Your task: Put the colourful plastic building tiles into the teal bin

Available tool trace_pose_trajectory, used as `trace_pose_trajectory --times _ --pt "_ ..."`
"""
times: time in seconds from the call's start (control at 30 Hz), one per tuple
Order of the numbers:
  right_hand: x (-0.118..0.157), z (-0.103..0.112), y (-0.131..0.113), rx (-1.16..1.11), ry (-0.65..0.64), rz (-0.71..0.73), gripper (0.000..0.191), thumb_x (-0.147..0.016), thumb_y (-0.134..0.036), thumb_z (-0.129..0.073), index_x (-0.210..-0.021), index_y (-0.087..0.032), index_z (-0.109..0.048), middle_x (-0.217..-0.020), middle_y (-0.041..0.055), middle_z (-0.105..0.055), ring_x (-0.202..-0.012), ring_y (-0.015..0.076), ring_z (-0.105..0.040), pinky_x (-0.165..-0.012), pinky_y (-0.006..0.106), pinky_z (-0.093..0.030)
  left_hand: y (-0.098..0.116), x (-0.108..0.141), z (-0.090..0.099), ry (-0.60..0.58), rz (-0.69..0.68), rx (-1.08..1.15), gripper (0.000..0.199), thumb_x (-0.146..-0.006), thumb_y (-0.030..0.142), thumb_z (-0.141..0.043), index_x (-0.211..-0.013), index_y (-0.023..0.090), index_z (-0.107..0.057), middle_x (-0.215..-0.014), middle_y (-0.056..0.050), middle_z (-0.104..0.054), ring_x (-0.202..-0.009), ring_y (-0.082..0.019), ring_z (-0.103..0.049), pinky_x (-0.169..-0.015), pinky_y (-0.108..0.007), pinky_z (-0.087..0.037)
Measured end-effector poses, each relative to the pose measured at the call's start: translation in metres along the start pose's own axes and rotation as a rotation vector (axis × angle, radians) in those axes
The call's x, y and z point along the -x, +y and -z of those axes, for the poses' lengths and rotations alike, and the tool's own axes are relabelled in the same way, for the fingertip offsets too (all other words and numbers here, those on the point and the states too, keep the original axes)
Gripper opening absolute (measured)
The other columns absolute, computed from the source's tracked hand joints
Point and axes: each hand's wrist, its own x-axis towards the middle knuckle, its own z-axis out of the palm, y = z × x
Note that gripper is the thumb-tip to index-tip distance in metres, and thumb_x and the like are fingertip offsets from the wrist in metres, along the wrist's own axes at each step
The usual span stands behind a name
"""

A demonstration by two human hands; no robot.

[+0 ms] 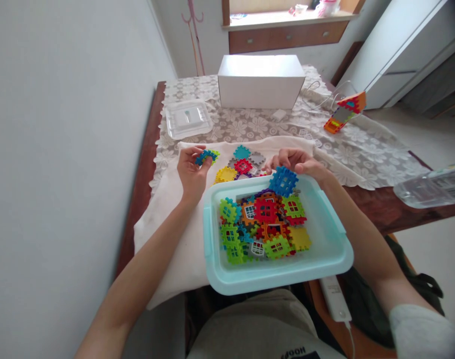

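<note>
My left hand [193,167] is closed on blue and green interlocking plastic blocks [208,157], pinched between thumb and fingers to the left of the tub. A blue window block [283,181] is tilted up over the far rim of the light-blue tub [328,249], with my right hand [293,162] closed on its upper edge. Inside the tub lies a jumble of blocks, among them a red window block [266,210], a green window block [277,247] and a yellow block [300,238]. Beyond the rim, a yellow block [226,174] and a red block [243,166] rest on the white cloth [167,219].
At the back stand a white box [261,89] and, to its left, a clear plastic lid [188,119]. A small block house [345,112] is on the lace tablecloth at right. A plastic bottle [433,187] lies at the right edge. A wall [70,124] runs along the left.
</note>
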Motion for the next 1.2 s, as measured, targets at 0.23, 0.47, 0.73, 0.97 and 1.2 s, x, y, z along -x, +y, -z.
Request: trace_pose_trajectory --times 0.23,0.47,0.73,0.97,1.2 --pt "-0.016 0.007 0.038 0.084 0.325 0.05 0.074 -0.089 -0.102 -0.072 -0.084 -0.028 -0.069 -0.083 0.0048 -0.07 -0.092 0.0292 -0.075 -0.096 0.05 -0.067 0.052 -0.025 0.022 -0.215 0.166 0.563 0.056 -0.081 0.038 -0.109 -0.124 0.034 -0.074 -0.141 -0.002 -0.081 -0.102 -0.015 -0.082 -0.091 -0.026 -0.071" --pt "-0.025 0.026 0.084 0.934 0.427 0.077 0.043 -0.095 -0.045 -0.078 -0.133 -0.027 -0.081 -0.148 0.0123 -0.082 -0.145 0.0408 -0.071 -0.132 0.065 -0.052 0.089 -0.002 0.011 -0.792 0.178 0.535 0.063 -0.086 0.031 -0.106 -0.143 0.031 -0.079 -0.153 -0.011 -0.08 -0.116 -0.027 -0.087 -0.106 -0.042 -0.074" --pt "-0.026 0.036 0.095 1.033 0.344 0.02 0.04 -0.089 -0.041 -0.08 -0.124 -0.023 -0.082 -0.134 0.0136 -0.087 -0.131 0.0394 -0.08 -0.124 0.061 -0.058 0.014 0.007 0.005 -0.401 0.156 -0.062 0.036 -0.101 0.051 -0.083 -0.122 0.022 -0.083 -0.132 -0.013 -0.086 -0.131 -0.032 -0.08 -0.127 -0.055 -0.058" --pt "-0.025 0.032 0.096 1.04 0.375 0.045 0.039 -0.094 -0.033 -0.073 -0.131 -0.022 -0.08 -0.138 0.0161 -0.085 -0.13 0.0384 -0.081 -0.12 0.058 -0.061 0.011 0.009 0.004 -0.678 0.035 -0.467 0.051 -0.089 0.03 -0.086 -0.139 0.023 -0.082 -0.156 -0.015 -0.079 -0.149 -0.039 -0.07 -0.135 -0.059 -0.05" --pt "-0.025 0.032 0.1 1.034 0.363 0.003 0.045 -0.085 -0.038 -0.077 -0.126 -0.023 -0.081 -0.135 0.015 -0.086 -0.135 0.043 -0.077 -0.125 0.064 -0.056 0.011 0.008 0.004 -0.572 0.105 -0.516 0.033 -0.09 0.036 -0.085 -0.118 0.02 -0.084 -0.133 -0.019 -0.085 -0.133 -0.045 -0.075 -0.124 -0.064 -0.056"
